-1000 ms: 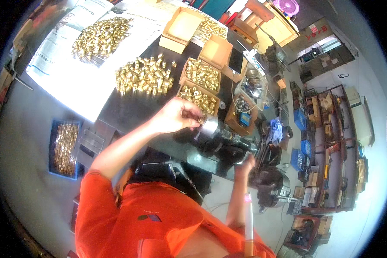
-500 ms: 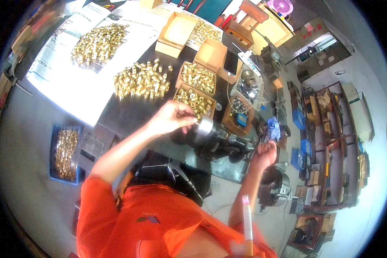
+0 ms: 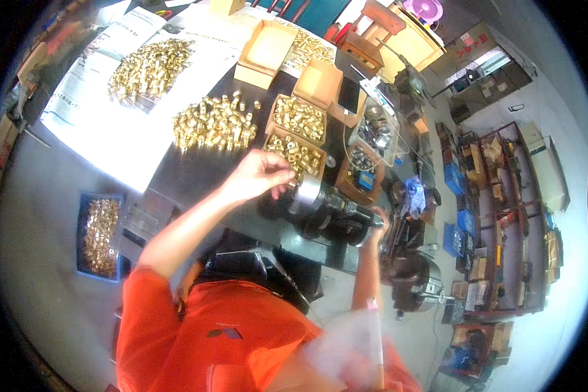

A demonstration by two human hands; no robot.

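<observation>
My left hand (image 3: 258,175) is closed at the silver chuck (image 3: 306,194) of a small dark bench machine (image 3: 330,210); its fingers pinch something small that I cannot make out. Just beyond it is a cardboard box of brass fittings (image 3: 295,153). My right hand (image 3: 377,219) rests on the right end of the same machine, apparently gripping a part of it. A loose heap of brass fittings (image 3: 213,123) lies on the dark table to the left of the boxes.
A second box of brass parts (image 3: 300,117) and an open empty carton (image 3: 266,46) stand further back. Another brass pile (image 3: 149,65) lies on white paper. A blue crate of brass parts (image 3: 98,234) sits on the floor at left. Cluttered shelves (image 3: 503,222) fill the right.
My right hand has risen from a lower black machine part to the right end of the bench machine. My left hand stays at the chuck.
</observation>
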